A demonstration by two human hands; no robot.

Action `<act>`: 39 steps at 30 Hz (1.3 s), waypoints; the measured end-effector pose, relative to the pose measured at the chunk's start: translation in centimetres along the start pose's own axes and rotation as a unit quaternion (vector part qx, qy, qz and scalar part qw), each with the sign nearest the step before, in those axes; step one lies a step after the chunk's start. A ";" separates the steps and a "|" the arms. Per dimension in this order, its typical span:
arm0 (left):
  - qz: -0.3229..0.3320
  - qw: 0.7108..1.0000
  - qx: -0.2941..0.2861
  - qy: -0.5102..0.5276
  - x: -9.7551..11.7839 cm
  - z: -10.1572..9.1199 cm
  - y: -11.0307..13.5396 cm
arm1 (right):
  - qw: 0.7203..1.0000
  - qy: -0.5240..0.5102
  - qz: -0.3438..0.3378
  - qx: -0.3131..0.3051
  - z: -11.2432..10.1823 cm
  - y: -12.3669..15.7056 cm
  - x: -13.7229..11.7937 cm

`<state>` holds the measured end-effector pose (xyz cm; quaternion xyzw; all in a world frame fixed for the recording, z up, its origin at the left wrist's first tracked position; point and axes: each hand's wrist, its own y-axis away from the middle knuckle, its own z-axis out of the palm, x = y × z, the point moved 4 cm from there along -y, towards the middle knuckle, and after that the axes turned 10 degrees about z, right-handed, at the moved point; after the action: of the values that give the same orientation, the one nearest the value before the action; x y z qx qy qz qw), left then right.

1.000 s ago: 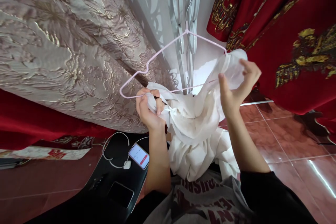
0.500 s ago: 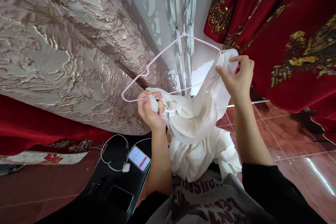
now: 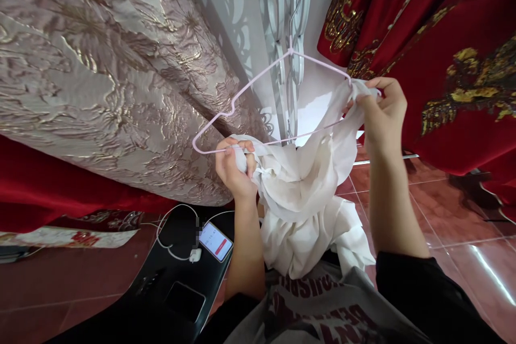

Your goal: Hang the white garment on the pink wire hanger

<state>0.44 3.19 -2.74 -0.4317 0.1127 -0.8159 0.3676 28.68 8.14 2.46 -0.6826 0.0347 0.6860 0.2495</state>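
Observation:
A pale pink wire hanger (image 3: 242,90) hangs by its hook from a white rail (image 3: 279,5) ahead of me. A white sheer garment (image 3: 302,193) droops from it down to my lap. My left hand (image 3: 234,167) is closed on a bunch of the white fabric together with the hanger's bottom wire near its left end. My right hand (image 3: 382,113) pinches the garment's other edge at the hanger's right shoulder, fingers curled over the cloth.
A beige and gold brocade garment (image 3: 100,75) fills the left. Red gowns with gold embroidery (image 3: 451,64) hang on the right. Below left, a black seat (image 3: 173,290) carries a phone (image 3: 215,242) with a white cable. The floor has glossy red tiles (image 3: 463,236).
My right hand has turned and closed over the fabric at the hanger's right end. My left hand has kept its grip and barely shifted.

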 end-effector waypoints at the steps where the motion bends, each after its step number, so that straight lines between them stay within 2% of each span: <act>1: 0.001 1.000 0.000 0.002 0.0 -0.1 -0.1 | 0.997 -0.042 0.042 -0.047 0.0 -0.3 -0.6; 4: -0.002 1.000 -0.003 0.000 -0.1 -0.5 -0.5 | 0.965 -0.126 0.146 -0.180 -0.5 -1.7 -2.6; 6: -0.005 1.000 -0.004 -0.007 -0.1 -0.8 -0.8 | 0.951 -0.162 0.173 -0.197 -1.9 -2.9 -3.5; 7: -0.007 1.000 -0.002 -0.011 -0.1 -1.0 -1.0 | 0.952 -0.187 0.173 -0.171 -3.0 -3.6 -3.7; 9: -0.010 1.000 0.006 -0.012 0.0 -1.3 -1.3 | 0.956 -0.245 0.149 -0.059 -5.3 -4.5 -3.1; 12: -0.025 1.000 0.014 -0.006 -0.3 -1.4 -1.4 | 0.951 -0.270 0.095 0.114 -7.8 -3.2 -0.6; 15: -0.044 0.999 0.018 0.001 -0.9 -1.1 -1.0 | 0.959 -0.201 0.034 0.197 -7.2 1.1 1.7; 17: -0.055 0.998 0.025 0.007 -1.4 -0.7 -0.6 | 0.965 -0.149 -0.021 0.214 -5.6 4.5 2.0; 18: -0.060 0.998 0.029 0.010 -1.6 -0.5 -0.3 | 0.975 -0.115 -0.050 0.183 -4.3 5.9 1.9; 20: -0.073 0.997 0.036 0.016 -1.8 -0.1 0.0 | 0.995 -0.009 -0.085 0.056 -1.4 7.4 1.4; 22: -0.086 0.995 0.037 0.020 -1.8 0.2 0.3 | 0.988 0.094 -0.064 -0.101 1.3 7.7 1.6; 24: -0.092 0.995 0.031 0.020 -1.8 0.2 0.7 | 0.968 0.157 -0.007 -0.196 2.9 7.3 2.7; 25: -0.093 0.995 0.027 0.016 -1.7 0.2 0.9 | 0.963 0.168 0.020 -0.211 3.1 6.9 3.3; 27: -0.103 0.995 0.014 -0.008 -1.7 -0.2 1.4 | 0.965 0.168 0.049 -0.194 3.1 6.4 4.4; 29: -0.127 0.991 0.013 -0.042 -1.8 -1.2 1.8 | 0.974 0.157 0.044 -0.154 2.7 6.1 5.0; 32: -0.164 0.983 0.066 -0.045 -1.3 -3.5 1.7 | 0.980 0.159 0.017 -0.114 2.2 6.1 4.9; 35: -0.154 0.982 0.111 -0.008 0.5 -5.4 -0.1 | 0.979 0.169 0.015 -0.113 2.2 5.7 4.7; 37: -0.131 0.987 0.091 0.001 2.1 -5.5 -2.0 | 0.979 0.168 0.017 -0.118 2.4 5.4 4.7; 39: -0.122 0.992 0.037 -0.013 3.5 -4.6 -3.9 | 0.979 0.160 0.016 -0.121 2.6 5.3 4.8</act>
<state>-6.40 2.83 -1.39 -0.4391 0.0241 -0.8526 0.2824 24.51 5.96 -3.51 -0.8083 0.0021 0.5706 0.1451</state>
